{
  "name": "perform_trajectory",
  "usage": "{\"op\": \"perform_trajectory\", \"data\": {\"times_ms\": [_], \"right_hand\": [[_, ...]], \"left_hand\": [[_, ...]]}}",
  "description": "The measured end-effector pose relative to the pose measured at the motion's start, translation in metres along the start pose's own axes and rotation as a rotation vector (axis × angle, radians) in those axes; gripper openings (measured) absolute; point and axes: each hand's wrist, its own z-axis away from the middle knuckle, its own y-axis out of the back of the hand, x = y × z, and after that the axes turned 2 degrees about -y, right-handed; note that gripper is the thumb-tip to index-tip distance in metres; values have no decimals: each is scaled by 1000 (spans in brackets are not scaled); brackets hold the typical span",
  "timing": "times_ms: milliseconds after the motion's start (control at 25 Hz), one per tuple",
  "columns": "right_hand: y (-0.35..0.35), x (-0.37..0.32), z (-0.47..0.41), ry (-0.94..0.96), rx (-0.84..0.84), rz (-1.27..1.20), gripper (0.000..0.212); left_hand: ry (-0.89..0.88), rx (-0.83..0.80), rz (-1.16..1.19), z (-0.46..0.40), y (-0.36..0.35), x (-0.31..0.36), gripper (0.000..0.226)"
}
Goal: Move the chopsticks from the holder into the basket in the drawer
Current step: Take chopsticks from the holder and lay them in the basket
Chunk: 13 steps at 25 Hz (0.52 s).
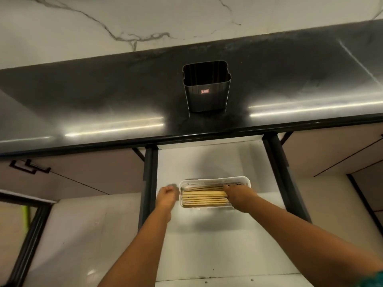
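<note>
Although the dark square holder stood on the black countertop with nothing visible in its mouth, we did not regard the task as closed, because both hands were down at the white basket in the open drawer. The pale wooden chopsticks lay lengthwise in the basket, roughly parallel, with a few darker ones toward the far wall. The right hand rested on their right-hand ends; its fingertips were hidden against the sticks, so we could not tell whether it was pinching some or merely pressing them flat. The left hand was loosely curled just beside the basket's left end, apparently touching the rim, though blur prevented us from confirming a grasp. We judged the main risk to be disturbance on withdrawal: if the right hand had some sticks pinched, lifting it could drag them up and leave ends riding over the rim. A second risk was the light basket sliding on the smooth white drawer floor if the left hand let go while the right was pressing sideways. Thirdly, any stick left proud of the rim could catch under the countertop edge when the drawer was shut. We could not see the bottom of the holder, so a short item remaining there could not be excluded.
</note>
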Motion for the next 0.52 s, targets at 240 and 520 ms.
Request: {"op": "perform_trajectory", "data": {"times_ms": [240, 520], "right_hand": [[-7, 4, -22, -51, -11, 190, 37], [-16, 8, -29, 23, 71, 175, 44]], "left_hand": [[-28, -189, -250, -8, -23, -28, 42], [-104, -172, -338, -17, -19, -31, 35]]}}
